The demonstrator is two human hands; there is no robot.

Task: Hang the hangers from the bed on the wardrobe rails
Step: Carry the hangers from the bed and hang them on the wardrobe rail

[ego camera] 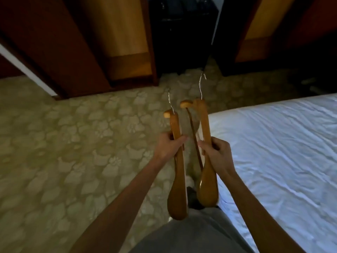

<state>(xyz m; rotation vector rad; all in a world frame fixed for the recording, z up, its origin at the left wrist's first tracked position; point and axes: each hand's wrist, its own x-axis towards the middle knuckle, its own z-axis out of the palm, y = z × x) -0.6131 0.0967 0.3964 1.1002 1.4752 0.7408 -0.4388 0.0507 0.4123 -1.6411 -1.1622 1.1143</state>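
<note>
I hold two wooden hangers edge-on in front of me, metal hooks pointing away toward the wardrobe. My left hand (168,146) is shut on the left hanger (177,179) near its middle. My right hand (217,152) is shut on the right hanger (206,172), whose thin crossbar shows between the two. The bed (282,152), covered with a white sheet, lies to my right, and no hangers show on the part in view. The wardrobe (127,42) stands ahead with open doors; its rails are out of view.
Patterned beige carpet (73,143) covers the floor between me and the wardrobe. A dark opening (182,33) sits between the wooden panels. An open door panel (54,52) angles out on the left. The bed corner is close by my right leg.
</note>
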